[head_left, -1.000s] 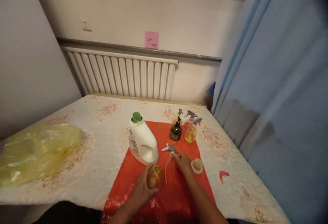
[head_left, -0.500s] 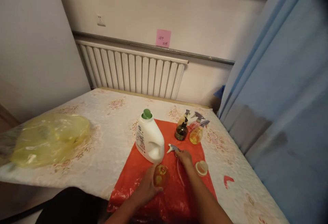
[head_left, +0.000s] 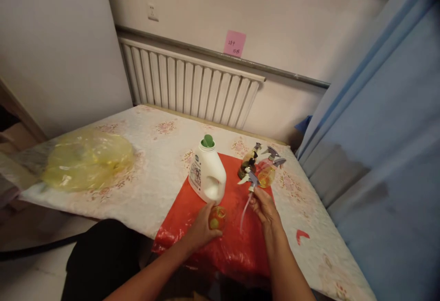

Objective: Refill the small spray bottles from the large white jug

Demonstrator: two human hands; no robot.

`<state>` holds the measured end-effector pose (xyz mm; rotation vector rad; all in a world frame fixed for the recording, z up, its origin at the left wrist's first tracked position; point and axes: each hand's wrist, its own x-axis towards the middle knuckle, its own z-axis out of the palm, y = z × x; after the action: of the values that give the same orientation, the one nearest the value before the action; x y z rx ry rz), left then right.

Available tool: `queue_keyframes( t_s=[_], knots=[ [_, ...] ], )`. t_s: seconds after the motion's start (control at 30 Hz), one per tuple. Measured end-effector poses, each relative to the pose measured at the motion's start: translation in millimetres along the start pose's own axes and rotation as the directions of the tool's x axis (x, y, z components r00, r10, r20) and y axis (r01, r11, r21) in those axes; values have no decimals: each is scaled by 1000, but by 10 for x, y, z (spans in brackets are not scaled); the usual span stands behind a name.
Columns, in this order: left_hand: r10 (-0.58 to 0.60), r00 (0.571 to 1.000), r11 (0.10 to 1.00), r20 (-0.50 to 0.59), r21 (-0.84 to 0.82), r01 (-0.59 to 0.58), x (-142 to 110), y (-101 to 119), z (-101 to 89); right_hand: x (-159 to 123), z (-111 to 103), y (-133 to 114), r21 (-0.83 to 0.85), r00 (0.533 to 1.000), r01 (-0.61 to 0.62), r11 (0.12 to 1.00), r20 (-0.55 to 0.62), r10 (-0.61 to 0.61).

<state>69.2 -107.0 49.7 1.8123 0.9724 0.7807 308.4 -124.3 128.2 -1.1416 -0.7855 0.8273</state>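
My left hand (head_left: 202, 225) is closed round a small clear bottle (head_left: 217, 217) with yellowish liquid, its top uncapped. In my right hand (head_left: 264, 205) is a grey and white spray nozzle (head_left: 251, 180), pinched at its collar, with a thin dip tube (head_left: 244, 214) hanging below. Just behind the bottle stands a large white jug (head_left: 208, 172) with a green spout (head_left: 208, 141). Beyond the nozzle are a dark pump bottle (head_left: 244, 169) and several spray bottles, one holding yellow liquid (head_left: 266, 177). All rest on a red plastic sheet (head_left: 192, 216).
The table has a floral cloth (head_left: 161, 154). A yellow plastic bag (head_left: 89, 161) lies at the left, a red scrap (head_left: 301, 236) at the right. A blue curtain (head_left: 374, 145) hangs along the right side; a white radiator (head_left: 192, 83) is behind.
My right hand has lifted the spray nozzle off the red sheet and holds it upright, tube downward. The left hand still grips the small bottle. The view has shifted.
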Motion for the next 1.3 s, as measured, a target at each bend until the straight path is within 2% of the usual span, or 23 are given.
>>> queue_keyframes(
  t_s=[0.13,0.33,0.53,0.83,0.97,1.17,1.3],
  knots=[
    [11,999,1000,33,27,-12,-10,94,-35,-105,138,-183,83,998,-46,995,55,42],
    [16,999,999,51,28,-18,0,88,-24,-256,355,-448,138,999,30,990,31,-35],
    [46,999,999,28,11,-46,-8,43,-10,-351,496,-498,108,996,92,990,3,-93],
    [57,998,998,19,-20,-57,-12,17,-2,-360,522,-267,-53,993,111,992,49,-109],
    [63,998,997,20,-34,-63,0,4,-1,-472,548,-111,-185,992,105,977,83,-91],
    [150,987,986,50,-84,-146,22,86,-36,-683,589,147,-363,991,114,925,114,-77],
    [94,995,993,45,-71,-90,27,75,-19,-757,607,256,-414,987,141,900,131,-94]
  ],
)
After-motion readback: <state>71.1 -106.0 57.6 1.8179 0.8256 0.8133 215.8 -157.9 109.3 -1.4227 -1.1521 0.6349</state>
